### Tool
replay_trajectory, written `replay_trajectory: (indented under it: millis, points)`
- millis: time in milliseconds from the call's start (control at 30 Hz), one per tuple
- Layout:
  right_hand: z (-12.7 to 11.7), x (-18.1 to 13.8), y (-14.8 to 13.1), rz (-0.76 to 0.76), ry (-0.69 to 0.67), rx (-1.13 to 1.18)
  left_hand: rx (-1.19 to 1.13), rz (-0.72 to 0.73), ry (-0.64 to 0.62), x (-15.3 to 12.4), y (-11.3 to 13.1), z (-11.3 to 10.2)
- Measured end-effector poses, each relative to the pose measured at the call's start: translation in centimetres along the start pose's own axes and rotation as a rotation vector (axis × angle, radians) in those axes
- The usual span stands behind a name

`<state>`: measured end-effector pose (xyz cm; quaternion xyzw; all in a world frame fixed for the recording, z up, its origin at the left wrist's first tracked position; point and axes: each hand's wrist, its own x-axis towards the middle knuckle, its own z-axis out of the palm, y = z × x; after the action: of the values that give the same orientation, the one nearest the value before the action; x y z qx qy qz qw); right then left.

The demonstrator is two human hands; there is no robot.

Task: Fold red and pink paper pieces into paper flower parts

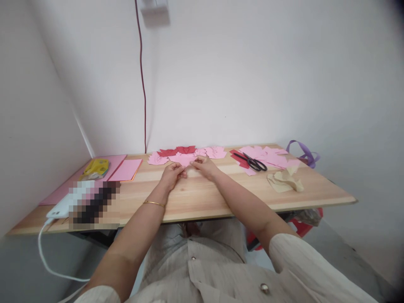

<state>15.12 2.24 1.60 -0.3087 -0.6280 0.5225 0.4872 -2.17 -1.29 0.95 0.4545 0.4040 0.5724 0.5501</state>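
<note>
My left hand [172, 175] and my right hand [204, 166] come close together over the middle of the table, fingers pinched. Between them is a piece of pink paper [182, 159], pinched at its near edges; my fingers partly cover it. Just beyond, along the wall, lie cut and folded pink paper shapes [215, 152] and red paper shapes [186, 149] with notched edges. To the right of my right hand, black-handled scissors [257, 165] rest partly on red paper [240, 158] and a spread of pink paper pieces [276, 158].
Crumpled tan paper [285, 180] lies at the right of the wooden table [202, 200], near a purple ribbon [304, 151]. Pink sheets [126, 169], a yellow packet [96, 167] and a white device [59, 206] with a cable occupy the left. A wall stands directly behind.
</note>
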Motion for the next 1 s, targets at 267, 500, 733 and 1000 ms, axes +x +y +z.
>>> replay_trajectory:
  millis: [267, 500, 733, 1000]
  points:
    - [-0.1, -0.1, -0.1, 0.025, -0.014, 0.041, -0.155, -0.087, 0.022, -0.1, 0.7, 0.1]
    - [-0.3, 0.2, 0.4, 0.027, -0.023, 0.023, -0.12, -0.065, 0.033, -0.1, 0.5, 0.1]
    - [-0.4, 0.2, 0.3, -0.027, -0.057, -0.01, -0.075, -0.045, 0.064, 0.0, 0.5, 0.3]
    - [-0.7, 0.5, 1.1, -0.03, -0.051, -0.005, -0.065, -0.041, 0.021, 0.1, 0.4, 0.1]
